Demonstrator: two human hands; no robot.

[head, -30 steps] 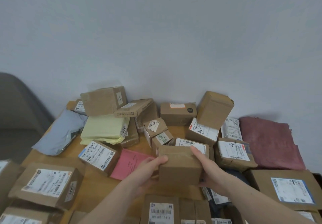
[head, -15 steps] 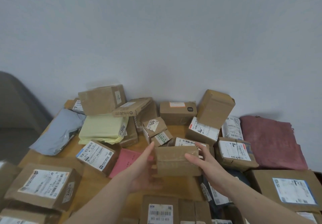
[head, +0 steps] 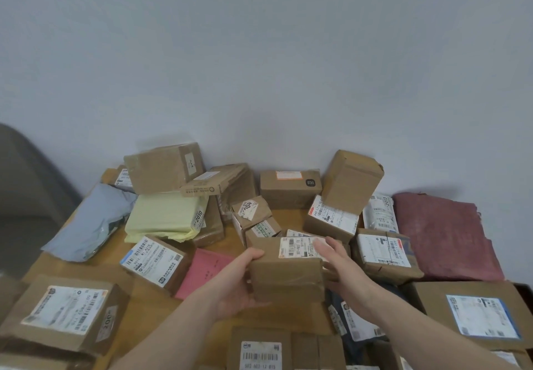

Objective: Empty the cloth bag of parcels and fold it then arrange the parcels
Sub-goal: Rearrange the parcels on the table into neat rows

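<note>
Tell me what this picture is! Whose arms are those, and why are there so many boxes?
The camera sits on a person's head, looking down, so you see their own two arms. No robot here. The left hand grips a brown cardboard box from its side, and the right hand rests open against the other side and the white label on top. All around on the wooden table lie parcels: more brown boxes, a pink envelope, a pale yellow packet and a grey bag. The dark red cloth bag lies flat by the wall.

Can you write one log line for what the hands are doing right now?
left hand: grips cardboard box | right hand: fingers straight on box | red cloth bag: folded, by wall
</note>
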